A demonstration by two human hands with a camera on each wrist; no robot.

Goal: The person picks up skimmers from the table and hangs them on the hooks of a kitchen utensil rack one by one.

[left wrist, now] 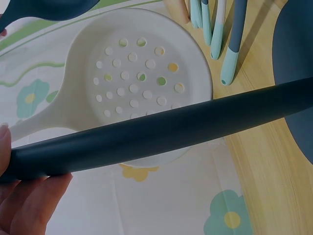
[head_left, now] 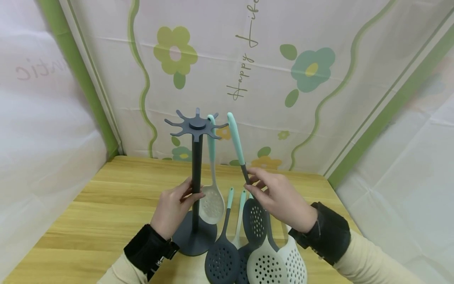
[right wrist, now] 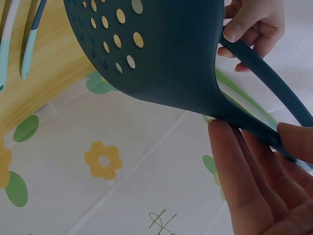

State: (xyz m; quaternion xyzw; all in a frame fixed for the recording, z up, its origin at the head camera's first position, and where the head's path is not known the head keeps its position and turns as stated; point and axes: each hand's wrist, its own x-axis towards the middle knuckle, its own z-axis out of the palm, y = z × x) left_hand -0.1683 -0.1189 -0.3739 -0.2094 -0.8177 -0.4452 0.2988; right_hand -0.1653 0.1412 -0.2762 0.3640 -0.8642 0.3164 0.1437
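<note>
My left hand [head_left: 173,203] grips the black pole [head_left: 196,165] of a utensil stand, whose round base [head_left: 195,244] rests on the table. A white skimmer [head_left: 211,207] with a mint handle hangs from one of the stand's top arms. With my right hand [head_left: 278,195] I hold a dark skimmer [head_left: 254,223] by its neck, its perforated head down and mint handle [head_left: 235,138] up. The handle's curved end is close to an arm tip; whether they touch I cannot tell. The right wrist view shows fingers around the neck of the dark skimmer [right wrist: 171,54].
Several more skimmers lie on the wooden table [head_left: 106,221] at the front, heads toward me, among them a dark skimmer [head_left: 221,258] and a white skimmer [head_left: 267,264]. A flower-printed cloth [head_left: 213,71] hangs behind the table, with white cloth at both sides.
</note>
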